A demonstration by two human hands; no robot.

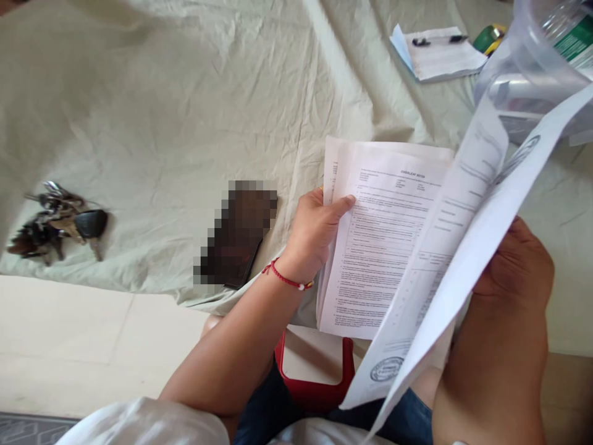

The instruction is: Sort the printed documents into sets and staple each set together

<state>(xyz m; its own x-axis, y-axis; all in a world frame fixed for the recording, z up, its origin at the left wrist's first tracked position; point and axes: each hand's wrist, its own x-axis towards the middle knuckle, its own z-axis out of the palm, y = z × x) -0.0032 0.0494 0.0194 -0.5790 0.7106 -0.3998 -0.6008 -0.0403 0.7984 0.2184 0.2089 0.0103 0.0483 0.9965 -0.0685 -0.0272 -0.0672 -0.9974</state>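
A stapled sheaf of printed papers point(384, 247) is held above the near edge of a bed draped in a pale, creased sheet point(185, 93), with its top page point(467, 247) lifted and folded over toward the right. The left hand point(315, 232) grips the sheaf's left margin, thumb pressed on the exposed second page and fingers closed behind it. The right hand point(519, 272) sits under the turned page; it appears to hold that leaf up, though its fingers are hidden by the paper. By the look of it the reading has barely begun: one page is turned, and the thickness of sheets beneath suggests several remain. A bunch of keys point(58, 222) lies near the bed's left edge, and a dark, blurred-out object point(236, 235) sits just left of the left hand. More papers with a pen point(438, 52) rest toward the far right corner, beside a clear plastic jug point(532, 62).
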